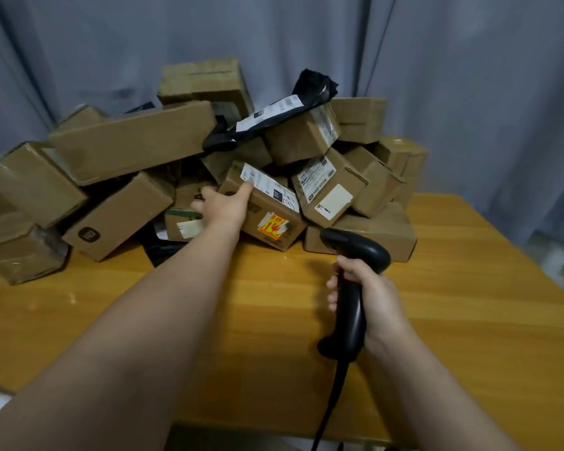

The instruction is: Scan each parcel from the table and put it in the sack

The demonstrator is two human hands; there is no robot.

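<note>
Now our left hand [223,205] holds a labelled box [271,216] at the front of the parcel pile [131,141] on the wooden table [469,304], thumb on top, fingers curled round its left side. Our right hand [368,288] grips the black scanner [355,252] by its handle, near that box.

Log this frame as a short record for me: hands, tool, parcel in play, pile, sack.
left hand: grips the stickered box, thumb on its white label
right hand: holds the black scanner, head toward the pile
stickered box: tilted at the pile's front, red-and-yellow sticker facing the camera
pile: many cardboard parcels, a black mailer on top, on the wooden table
sack: not in view
</note>
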